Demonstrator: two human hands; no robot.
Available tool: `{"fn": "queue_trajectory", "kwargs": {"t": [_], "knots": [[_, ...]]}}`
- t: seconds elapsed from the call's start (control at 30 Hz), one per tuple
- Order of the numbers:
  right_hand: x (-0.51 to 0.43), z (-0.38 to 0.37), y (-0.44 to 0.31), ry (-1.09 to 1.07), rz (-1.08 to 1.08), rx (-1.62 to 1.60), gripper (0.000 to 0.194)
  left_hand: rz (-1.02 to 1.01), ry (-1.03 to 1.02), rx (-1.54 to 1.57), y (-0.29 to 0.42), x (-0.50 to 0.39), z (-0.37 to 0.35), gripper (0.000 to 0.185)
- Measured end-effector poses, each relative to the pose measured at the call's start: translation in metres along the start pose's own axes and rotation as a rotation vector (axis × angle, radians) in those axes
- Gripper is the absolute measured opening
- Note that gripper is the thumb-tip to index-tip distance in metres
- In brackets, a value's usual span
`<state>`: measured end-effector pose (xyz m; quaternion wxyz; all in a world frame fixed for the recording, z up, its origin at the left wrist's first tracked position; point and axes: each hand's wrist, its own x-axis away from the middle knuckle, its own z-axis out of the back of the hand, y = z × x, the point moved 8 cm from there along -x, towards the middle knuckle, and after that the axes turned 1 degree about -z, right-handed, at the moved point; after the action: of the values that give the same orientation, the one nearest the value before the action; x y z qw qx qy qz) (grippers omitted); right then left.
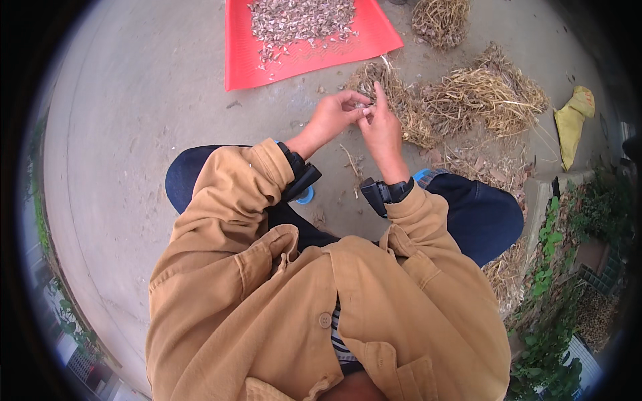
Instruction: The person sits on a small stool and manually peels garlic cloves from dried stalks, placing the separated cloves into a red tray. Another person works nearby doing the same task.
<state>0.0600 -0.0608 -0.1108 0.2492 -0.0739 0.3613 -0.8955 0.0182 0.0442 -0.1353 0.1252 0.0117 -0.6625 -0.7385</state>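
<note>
My left hand (332,114) and my right hand (382,128) meet at the fingertips in front of my knees. Between them they pinch a small pale piece of garlic (360,105), mostly covered by the fingers. The index finger of my right hand points up and away from the grip. Just beyond the hands lies a bundle of dried garlic stalks (414,120). Past my left hand, a red plastic tray (301,71) carries a spread of loose garlic cloves (303,22).
More dried stalk bundles lie at the right, a large one (494,95) and another (441,22) farther off. Beside them is a yellow sack (574,123). Husks and leaf scraps (481,155) litter the concrete floor (125,125). A low concrete edge (539,200) borders green plants (549,235).
</note>
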Motion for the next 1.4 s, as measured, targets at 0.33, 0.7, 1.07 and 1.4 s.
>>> {"fn": "queue_trajectory", "kwargs": {"t": [0.33,0.7,1.07,1.4], "knots": [[0.017,0.010,0.000,0.088,0.066,-0.227,0.031,0.236,0.119,0.527,-0.027,0.016,-0.017,0.025],[0.022,0.013,0.008,0.093,0.163,-0.210,0.023,0.244,0.129,0.558,-0.036,0.026,-0.035,0.023],[0.020,0.005,0.019,0.108,0.039,-0.371,0.026,0.229,0.220,0.635,-0.042,0.025,-0.026,0.019],[0.019,0.006,0.020,0.112,0.037,-0.384,0.022,0.186,0.193,0.568,-0.033,0.021,-0.033,0.018]]}}
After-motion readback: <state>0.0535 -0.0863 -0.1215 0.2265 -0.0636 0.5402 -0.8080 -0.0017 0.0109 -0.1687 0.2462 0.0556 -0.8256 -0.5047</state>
